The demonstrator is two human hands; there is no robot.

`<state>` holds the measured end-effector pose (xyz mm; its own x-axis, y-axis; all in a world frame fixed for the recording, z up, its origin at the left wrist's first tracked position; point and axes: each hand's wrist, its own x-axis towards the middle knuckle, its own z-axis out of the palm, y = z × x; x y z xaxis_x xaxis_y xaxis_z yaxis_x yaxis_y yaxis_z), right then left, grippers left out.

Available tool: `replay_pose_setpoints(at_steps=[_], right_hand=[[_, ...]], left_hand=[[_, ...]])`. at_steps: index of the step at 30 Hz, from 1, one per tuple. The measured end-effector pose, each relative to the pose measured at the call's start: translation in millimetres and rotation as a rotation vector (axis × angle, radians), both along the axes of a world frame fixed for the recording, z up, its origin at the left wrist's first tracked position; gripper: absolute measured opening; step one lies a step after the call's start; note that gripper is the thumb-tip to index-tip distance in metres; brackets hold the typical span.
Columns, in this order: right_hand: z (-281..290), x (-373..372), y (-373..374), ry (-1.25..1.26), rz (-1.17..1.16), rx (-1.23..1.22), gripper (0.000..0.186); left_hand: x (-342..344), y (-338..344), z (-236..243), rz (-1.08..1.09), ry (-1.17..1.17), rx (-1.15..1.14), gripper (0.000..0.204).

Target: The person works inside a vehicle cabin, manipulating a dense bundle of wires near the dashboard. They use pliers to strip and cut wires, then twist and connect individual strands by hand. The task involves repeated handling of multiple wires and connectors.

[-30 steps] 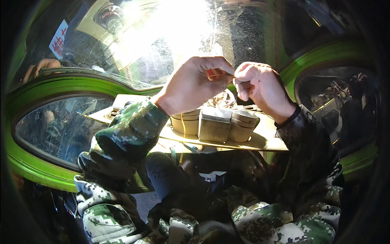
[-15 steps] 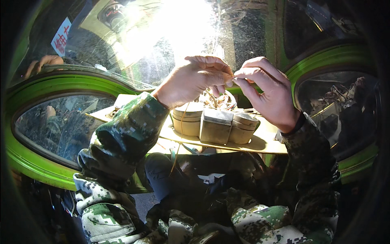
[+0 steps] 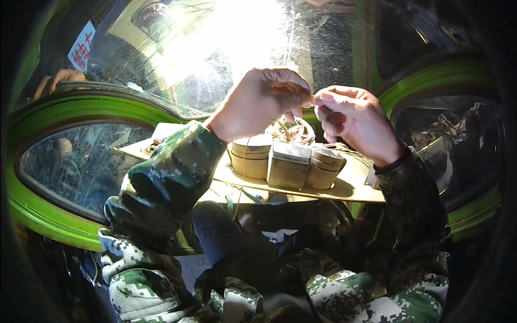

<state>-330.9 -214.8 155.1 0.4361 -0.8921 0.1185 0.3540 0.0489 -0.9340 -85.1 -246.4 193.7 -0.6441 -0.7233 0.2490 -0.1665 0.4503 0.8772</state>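
Observation:
My left hand (image 3: 257,101) and my right hand (image 3: 354,119) are raised over a pale panel (image 3: 366,192), their fingertips meeting. Both pinch a thin orange-brown wire, whose held part is mostly hidden by the fingers. A length of thin wire (image 3: 245,154) hangs below my left wrist, in front of the gauge housings. These dusty housings (image 3: 289,166), two round and one boxy, stand together on the panel just beneath my hands. Behind them lies a tangled bundle of wires (image 3: 295,132).
A green window frame (image 3: 70,105) curves around a windshield (image 3: 334,48) with strong glare. Side windows (image 3: 81,161) flank the panel. Below the panel are my dark-clad knee (image 3: 218,229) and a shadowed gap. A red-and-white sticker (image 3: 82,47) is on the glass.
My right hand has turned, its fingers curling under with the thumb side up, and dropped slightly. My left hand has shifted a little upward. The fingertips stay together.

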Motion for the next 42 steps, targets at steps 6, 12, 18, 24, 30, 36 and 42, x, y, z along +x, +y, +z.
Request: replay_pose_setpoints(at_steps=[6,12,18,24,30,36,42], right_hand=[[-4.0,6.1,5.7,0.723,-0.651,-1.135,0.030],[-1.2,10.1,0.9,0.624,-0.614,-1.110,0.008],[1.6,5.3,-5.5,-0.047,-0.013,0.034,0.017],[1.3,7.1,10.9,0.400,-0.434,-0.694,0.027],[3.8,4.1,2.6,0.745,-0.634,-1.399,0.019],[1.7,5.8,4.4,0.427,-0.266,-0.520,0.019],[4.9,7.1,9.2,-0.016,0.024,0.009,0.024]], left_hand=[[1.1,-4.3,2.4,-0.032,0.078,0.243,0.019],[-1.7,-0.3,-1.0,-0.026,0.044,0.130,0.016],[-8.2,4.6,-4.6,0.000,0.067,-0.070,0.014],[0.1,-0.4,1.9,-0.008,0.059,0.120,0.017],[0.8,-2.5,3.3,-0.078,0.089,0.266,0.016],[-0.6,1.4,3.5,-0.064,0.003,0.070,0.017],[-2.0,1.6,2.7,-0.061,-0.026,-0.023,0.018]])
